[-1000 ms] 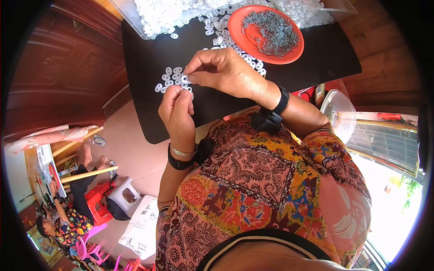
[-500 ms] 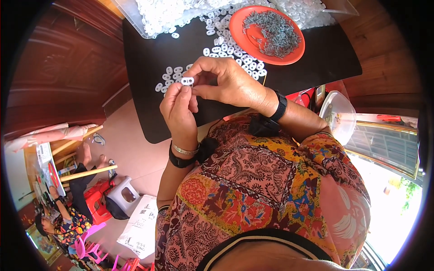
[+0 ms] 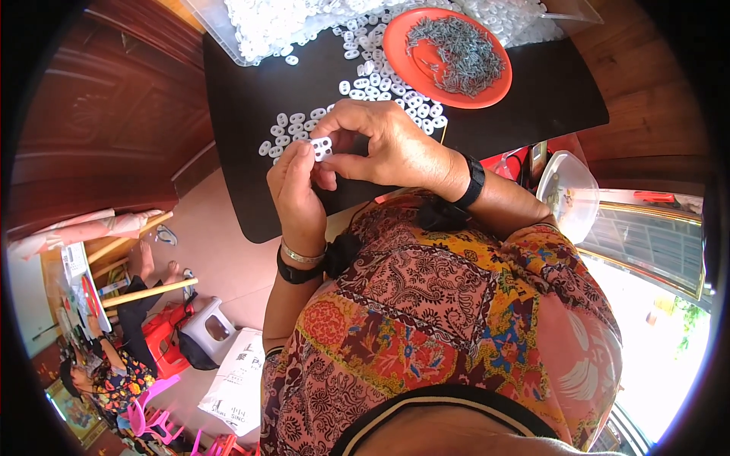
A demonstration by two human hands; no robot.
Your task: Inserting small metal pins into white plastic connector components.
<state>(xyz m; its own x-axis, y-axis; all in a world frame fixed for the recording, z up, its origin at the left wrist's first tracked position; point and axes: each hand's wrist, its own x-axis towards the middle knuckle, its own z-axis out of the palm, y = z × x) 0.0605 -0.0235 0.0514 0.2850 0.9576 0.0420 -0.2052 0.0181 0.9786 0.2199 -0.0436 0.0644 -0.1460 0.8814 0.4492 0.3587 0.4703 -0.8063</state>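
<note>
Both hands meet above the near edge of the black worktop [image 3: 251, 114], pinched together on one small white plastic piece [image 3: 322, 147] with two holes. The left hand [image 3: 295, 194] rises from below with its thumb and fingertips closed on the lower left side of the piece; a dark band and a metal bangle sit on its wrist. The right hand [image 3: 388, 144] comes in from the right, fingers curled over and pressed on the top and right side of the same piece, a black watch on its wrist. The piece is held off the worktop, between the two hands.

Just beyond the hands, a loose scatter of white pieces [image 3: 293, 129] of the same kind lies on the worktop, running in a band toward an orange plate [image 3: 399, 57] near the far right corner. The plate carries a heap of small grey metal parts [image 3: 460, 49]. Along the far edge a clear tray [image 3: 217, 34] holds a large mass of white pieces.

Off the right edge, lower down, stands a clear plastic container [image 3: 566, 190]. At the lower left, on the floor, another person sits near a red stool [image 3: 156, 342].
</note>
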